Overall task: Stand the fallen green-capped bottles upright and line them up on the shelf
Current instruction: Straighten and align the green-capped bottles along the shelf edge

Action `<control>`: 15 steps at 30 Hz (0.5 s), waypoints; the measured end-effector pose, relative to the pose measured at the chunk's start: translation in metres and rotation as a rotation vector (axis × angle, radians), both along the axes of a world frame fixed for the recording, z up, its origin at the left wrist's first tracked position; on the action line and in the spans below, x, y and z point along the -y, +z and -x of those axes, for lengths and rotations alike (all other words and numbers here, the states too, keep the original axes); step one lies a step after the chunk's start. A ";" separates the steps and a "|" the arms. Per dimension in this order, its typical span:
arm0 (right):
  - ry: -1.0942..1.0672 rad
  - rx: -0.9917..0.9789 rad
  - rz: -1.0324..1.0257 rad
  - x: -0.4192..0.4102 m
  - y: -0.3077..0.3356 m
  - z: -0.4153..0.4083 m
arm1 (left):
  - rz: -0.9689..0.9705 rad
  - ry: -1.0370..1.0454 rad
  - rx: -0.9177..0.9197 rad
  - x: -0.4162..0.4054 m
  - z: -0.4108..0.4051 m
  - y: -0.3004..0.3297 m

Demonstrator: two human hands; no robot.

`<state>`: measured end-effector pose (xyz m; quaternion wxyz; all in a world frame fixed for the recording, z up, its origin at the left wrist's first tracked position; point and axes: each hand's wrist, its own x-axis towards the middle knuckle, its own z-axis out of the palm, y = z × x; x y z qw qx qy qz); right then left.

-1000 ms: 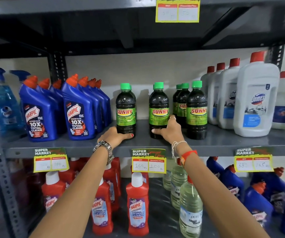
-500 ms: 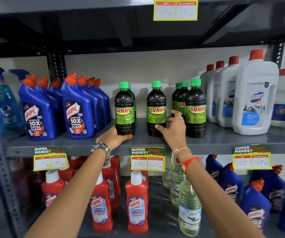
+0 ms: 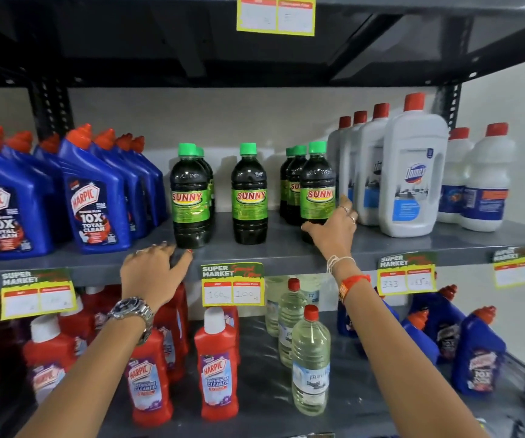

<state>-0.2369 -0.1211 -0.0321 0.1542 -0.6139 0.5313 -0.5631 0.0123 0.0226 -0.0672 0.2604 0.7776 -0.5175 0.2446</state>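
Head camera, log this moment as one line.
green-capped bottles: all upright | left hand: empty at shelf edge | right hand: on front-right bottle base

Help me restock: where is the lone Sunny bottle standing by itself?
In the head view, the lone Sunny bottle stands mid-shelf, between the left Sunny pair and the right Sunny group.

Sunny bottles (image 3: pixel 249 193) on shelf (image 3: pixel 286 248), Harpic bottles (image 3: pixel 97 200) left, Domex bottles (image 3: pixel 412 172) right
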 end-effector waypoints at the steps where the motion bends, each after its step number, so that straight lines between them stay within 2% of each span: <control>1: 0.040 -0.004 -0.008 0.001 0.000 0.001 | 0.004 0.001 -0.001 0.000 0.000 0.000; 15: 0.075 -0.113 -0.063 0.007 0.008 -0.006 | -0.003 -0.010 -0.048 -0.002 0.007 0.003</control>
